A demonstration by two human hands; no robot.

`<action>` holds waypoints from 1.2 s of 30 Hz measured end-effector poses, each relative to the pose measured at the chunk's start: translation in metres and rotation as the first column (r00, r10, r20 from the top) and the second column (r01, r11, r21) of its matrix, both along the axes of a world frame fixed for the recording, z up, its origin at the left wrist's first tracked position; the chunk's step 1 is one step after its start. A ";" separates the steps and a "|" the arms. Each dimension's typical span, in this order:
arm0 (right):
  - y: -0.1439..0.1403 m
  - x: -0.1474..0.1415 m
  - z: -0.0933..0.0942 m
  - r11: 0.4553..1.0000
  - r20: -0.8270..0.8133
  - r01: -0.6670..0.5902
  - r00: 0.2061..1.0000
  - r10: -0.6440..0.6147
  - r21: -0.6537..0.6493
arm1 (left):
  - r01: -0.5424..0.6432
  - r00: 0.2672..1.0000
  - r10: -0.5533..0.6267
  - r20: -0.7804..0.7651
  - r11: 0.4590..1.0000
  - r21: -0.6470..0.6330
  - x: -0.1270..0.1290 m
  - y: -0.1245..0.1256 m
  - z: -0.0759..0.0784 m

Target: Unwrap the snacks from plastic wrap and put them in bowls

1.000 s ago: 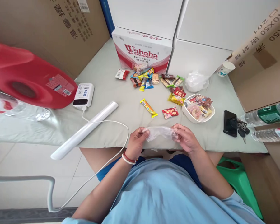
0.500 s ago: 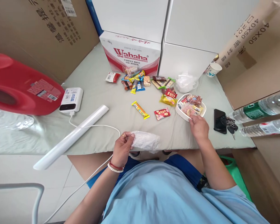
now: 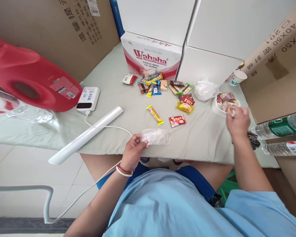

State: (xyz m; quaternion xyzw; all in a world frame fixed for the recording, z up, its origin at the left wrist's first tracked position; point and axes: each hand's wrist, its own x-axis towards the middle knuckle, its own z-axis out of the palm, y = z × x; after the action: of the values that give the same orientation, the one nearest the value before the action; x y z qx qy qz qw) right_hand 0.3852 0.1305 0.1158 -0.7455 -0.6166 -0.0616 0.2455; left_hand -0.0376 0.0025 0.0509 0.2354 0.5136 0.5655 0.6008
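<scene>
Left hand [image 3: 134, 148] pinches a clear plastic bag [image 3: 156, 136] at the near worktop [image 3: 118, 98] edge. Right hand [image 3: 237, 121], fingers curled, holds a small wrapped snack [image 3: 232, 112] just beside the white bowl [image 3: 215, 107] of snacks at the right.

"Wahaha" on the red-and-white carton [image 3: 151, 57]; "40X50" on the brown box [image 3: 283, 49].

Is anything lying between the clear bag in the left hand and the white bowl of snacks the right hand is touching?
Nothing lies directly between: bare cloth separates the clear bag from the white bowl. A red snack packet lies just beyond that line.
</scene>
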 end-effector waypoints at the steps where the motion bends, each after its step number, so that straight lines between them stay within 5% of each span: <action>1: -0.015 -0.029 -0.001 0.984 -0.118 -0.175 0.978 0.170 -0.029 | 0.001 1.000 -0.001 -0.005 1.000 -0.008 0.002 0.000 -0.001; 2: -0.032 -0.061 -0.005 0.934 -0.261 -0.355 0.906 0.333 -0.039 | 0.004 1.000 -0.004 -0.009 1.000 -0.016 0.005 0.000 -0.002; 4: -0.064 -0.122 -0.021 0.745 -0.427 -0.666 0.686 0.590 -0.041 | 0.021 1.000 -0.022 -0.010 1.000 -0.021 0.010 0.001 -0.004; 6: -0.086 -0.169 -0.040 0.593 -0.411 -0.805 0.544 0.731 -0.009 | 0.047 0.999 -0.047 -0.005 0.999 -0.023 0.013 0.003 -0.005; 7: -0.093 -0.185 -0.049 0.569 -0.410 -0.822 0.522 0.748 -0.011 | 0.055 0.998 -0.055 -0.004 0.998 -0.024 0.013 0.003 -0.005; 13: -0.103 -0.202 -0.067 0.725 -0.695 -0.689 0.525 0.491 -0.009 | 0.101 0.994 -0.103 -0.046 0.993 -0.060 0.012 0.003 -0.004; 17: -0.105 -0.200 -0.058 0.776 -0.930 -0.630 0.309 0.200 -0.042 | 0.187 0.979 -0.192 -0.061 0.979 -0.077 0.020 0.004 -0.008; 20: -0.101 -0.194 -0.054 0.857 -0.996 -0.509 0.080 -0.039 -0.074 | 0.164 0.984 -0.169 -0.053 0.982 -0.088 0.016 0.009 -0.012; 22: -0.097 -0.187 -0.053 0.885 -0.991 -0.451 0.001 -0.130 -0.117 | 0.119 0.985 -0.130 -0.114 0.988 -0.100 0.010 0.012 -0.014; 26: -0.099 -0.179 -0.054 0.919 -0.992 -0.373 0.049 -0.119 -0.129 | 0.001 0.900 0.004 -0.437 1.000 0.012 0.003 0.010 -0.007; 32: -0.110 -0.188 -0.053 0.928 -0.984 -0.367 0.178 0.008 -0.059 | 0.344 0.634 -0.050 -0.771 0.912 0.224 0.032 -0.004 0.000; 36: -0.114 -0.185 -0.050 0.922 -0.973 -0.386 0.225 0.052 -0.040 | 0.335 0.488 0.070 -0.870 0.905 0.261 0.054 0.001 -0.009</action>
State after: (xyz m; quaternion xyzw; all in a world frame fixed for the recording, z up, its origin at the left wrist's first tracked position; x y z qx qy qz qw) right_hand 0.2003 0.0162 0.0659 -0.5578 -0.4405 0.5242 0.4690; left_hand 0.0164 0.0032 0.0417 0.6421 0.5977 0.4134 0.2440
